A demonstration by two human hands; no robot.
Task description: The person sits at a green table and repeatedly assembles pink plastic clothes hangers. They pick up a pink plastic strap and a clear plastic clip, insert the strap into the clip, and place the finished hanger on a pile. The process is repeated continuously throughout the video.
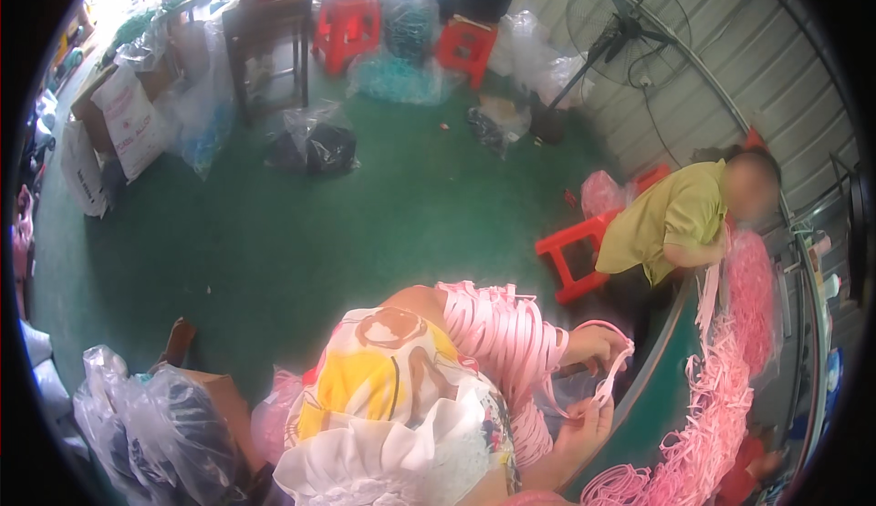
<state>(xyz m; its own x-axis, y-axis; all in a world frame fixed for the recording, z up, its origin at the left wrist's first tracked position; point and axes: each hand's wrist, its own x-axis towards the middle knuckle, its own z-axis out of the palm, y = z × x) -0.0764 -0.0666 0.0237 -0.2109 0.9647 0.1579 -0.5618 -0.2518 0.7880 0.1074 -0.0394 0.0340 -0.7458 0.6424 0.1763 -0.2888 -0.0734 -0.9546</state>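
My left hand (591, 345) has its fingers closed on a thin pink strap (613, 380), which bows out in a loop. Below it, my right hand (582, 431) pinches the same strap lower down. Many pink strap loops (502, 328) are wound around my left forearm, from elbow to wrist. More pink loops (529, 435) hang beneath that arm. Beside my hands, a long heap of pink straps (707, 406) lies along a green-topped table (646, 412).
A co-worker in a yellow-green shirt (671, 219) sits at the table's far end, by a red stool (579, 255). Bagged dark goods (164, 424) stand lower left. A large fan (625, 27) is by the wall. Red stools (347, 30) and plastic bags (315, 141) are farther off.
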